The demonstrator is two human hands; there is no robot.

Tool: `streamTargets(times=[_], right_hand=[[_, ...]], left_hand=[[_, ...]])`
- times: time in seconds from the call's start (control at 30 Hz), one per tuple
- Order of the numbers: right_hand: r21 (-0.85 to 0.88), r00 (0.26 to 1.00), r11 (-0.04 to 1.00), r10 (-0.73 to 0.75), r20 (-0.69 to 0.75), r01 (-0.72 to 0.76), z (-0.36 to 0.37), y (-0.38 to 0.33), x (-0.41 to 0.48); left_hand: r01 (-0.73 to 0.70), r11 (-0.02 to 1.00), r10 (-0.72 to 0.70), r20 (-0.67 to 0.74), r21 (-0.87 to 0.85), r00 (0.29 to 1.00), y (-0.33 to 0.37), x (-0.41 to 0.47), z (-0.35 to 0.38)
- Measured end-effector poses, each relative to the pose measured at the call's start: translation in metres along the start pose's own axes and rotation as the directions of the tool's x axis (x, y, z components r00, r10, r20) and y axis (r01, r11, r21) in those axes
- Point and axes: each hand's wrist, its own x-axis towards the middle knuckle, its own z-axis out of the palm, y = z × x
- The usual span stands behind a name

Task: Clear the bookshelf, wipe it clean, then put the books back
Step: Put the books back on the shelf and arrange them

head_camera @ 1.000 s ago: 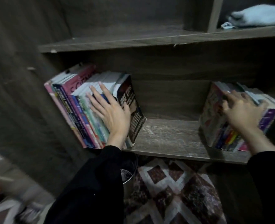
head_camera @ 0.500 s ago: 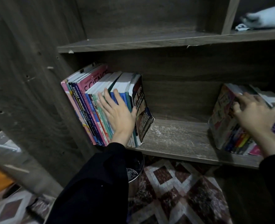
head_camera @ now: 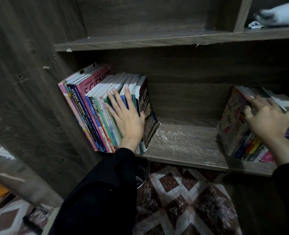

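Left hand: flat (head_camera: 128, 119), fingers straight; I pressed the left books (head_camera: 92, 112) toward the side wall, so they did not fall.
Right hand: curled (head_camera: 269, 119) over the right books (head_camera: 233, 126), gripping their tops.
Shelf: bare (head_camera: 182, 143) between both stacks.
Change: hands stayed; my view came closer.
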Motion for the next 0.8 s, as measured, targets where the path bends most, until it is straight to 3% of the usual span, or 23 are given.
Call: streamTargets(times=[0.33, 0.43, 0.53, 0.63, 0.8], right_hand=[[-0.025, 0.999, 1.0, 0.011, 0.03, -0.011, -0.003, -0.003, -0.002], [-0.019, 1.0, 1.0, 0.008, 0.03, -0.007, -0.004, -0.004, -0.002], [-0.018, 1.0, 1.0, -0.005, 0.018, 0.005, -0.007, -0.004, -0.003], [-0.029, 1.0, 0.999, -0.012, 0.021, 0.012, -0.009, -0.006, -0.005], [-0.048, 1.0, 0.999, -0.013, 0.003, 0.013, -0.01, -0.008, -0.005]], left_hand=[[-0.008, 1.0, 0.008, -0.084, -0.005, 0.996, 0.014, 0.003, 0.002], [-0.044, 0.984, 0.03, -0.08, -0.173, 0.996, 0.017, -0.001, 0.001], [0.041, 0.852, -0.007, 0.067, -0.523, 0.998, 0.016, -0.01, 0.005], [0.136, 0.814, -0.087, 0.113, -0.565, 0.99, 0.016, -0.018, 0.015], [0.137, 0.783, -0.123, 0.064, -0.607, 0.99, 0.03, -0.019, 0.03]])
